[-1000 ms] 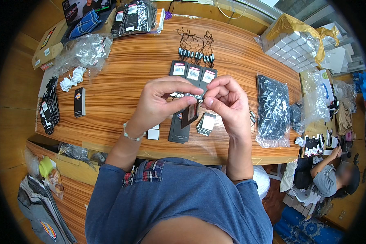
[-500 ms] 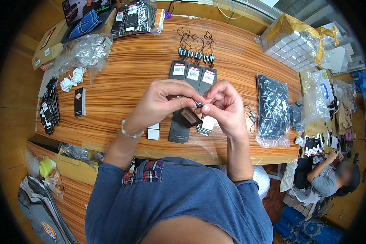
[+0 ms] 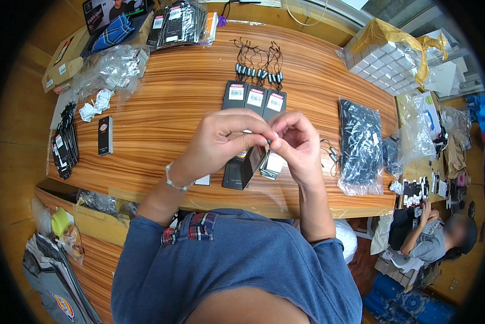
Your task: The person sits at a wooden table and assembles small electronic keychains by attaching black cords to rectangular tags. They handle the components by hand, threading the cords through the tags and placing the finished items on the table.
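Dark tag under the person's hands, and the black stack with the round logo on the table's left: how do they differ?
Pose: the dark tag hangs tilted below the left hand and right hand; the black stack lies on the table.
Thickness: the dark tag looks thin; the black stack is thick, with a pale side edge.
Both are dark and roughly rectangular.
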The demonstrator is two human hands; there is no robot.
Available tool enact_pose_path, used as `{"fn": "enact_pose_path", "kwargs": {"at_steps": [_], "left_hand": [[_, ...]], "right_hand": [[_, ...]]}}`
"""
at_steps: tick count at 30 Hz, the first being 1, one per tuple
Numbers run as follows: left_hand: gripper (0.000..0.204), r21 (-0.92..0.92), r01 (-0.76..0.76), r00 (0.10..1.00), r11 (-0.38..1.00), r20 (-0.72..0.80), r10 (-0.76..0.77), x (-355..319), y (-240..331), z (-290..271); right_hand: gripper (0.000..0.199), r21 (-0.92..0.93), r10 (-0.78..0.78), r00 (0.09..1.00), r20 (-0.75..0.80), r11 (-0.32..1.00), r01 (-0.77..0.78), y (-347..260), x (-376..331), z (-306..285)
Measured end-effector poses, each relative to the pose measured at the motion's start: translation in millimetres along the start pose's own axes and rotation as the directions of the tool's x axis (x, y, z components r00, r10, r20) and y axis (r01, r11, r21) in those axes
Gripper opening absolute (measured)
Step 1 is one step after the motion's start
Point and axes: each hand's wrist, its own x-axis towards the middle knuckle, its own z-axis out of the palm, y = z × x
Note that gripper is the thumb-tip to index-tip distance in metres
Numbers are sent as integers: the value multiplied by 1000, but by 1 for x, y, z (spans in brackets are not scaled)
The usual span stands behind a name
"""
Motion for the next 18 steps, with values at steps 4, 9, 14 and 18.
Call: {"fn": "enact_pose_path", "kwargs": {"at_steps": [4,9,14,18], "left_hand": [[15,178,19,1000,984,-23,-15,7,9,-6],[19,345,-103,995,933,33,98,26,-3,-22],[25,349,-59,983,935,-142,115,22,-31,-15],[41,-203,108,990,973,116,-86,-4,-50,12]], "right_hand": [[22,40,128,990,56,991,-131,-12,1,-1],[15,75,360,882,303,914,-399,-3,4,-9],[18,420,251,958,135,862,-285,3,8,-14],[18,592,176,982,75,785,-186,-3,18,-21]]}}
